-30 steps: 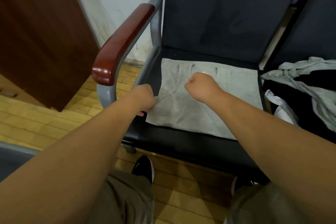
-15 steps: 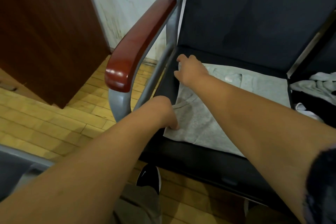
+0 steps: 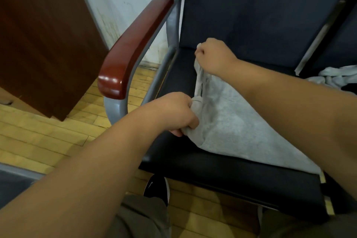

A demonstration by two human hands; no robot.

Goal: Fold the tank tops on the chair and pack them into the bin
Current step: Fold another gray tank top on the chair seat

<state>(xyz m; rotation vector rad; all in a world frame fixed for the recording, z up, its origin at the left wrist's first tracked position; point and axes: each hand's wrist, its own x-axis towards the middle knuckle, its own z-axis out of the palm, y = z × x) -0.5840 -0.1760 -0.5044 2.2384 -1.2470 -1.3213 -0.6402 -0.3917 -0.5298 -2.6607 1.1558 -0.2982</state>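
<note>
A grey tank top [image 3: 237,121] lies on the black seat of the chair [image 3: 202,168]. My left hand [image 3: 173,114] grips its near left edge, bunching the cloth in curled fingers. At the far left corner my right hand [image 3: 214,56] pinches the top's edge and holds it raised off the seat, so the left side of the cloth stands up between both hands. My right forearm hides part of the top. No bin is in view.
The chair's red-brown wooden armrest [image 3: 135,48] on a grey metal frame runs along the left of my hands. More light and dark clothes [image 3: 336,77] are piled on the neighbouring seat at right. A dark wooden panel [image 3: 42,31] stands at left, on wood flooring.
Both hands have taken hold of the top's left edge and lifted it; the right hand went from lying on the far corner to pinching it. The camera has shifted closer and leftward.
</note>
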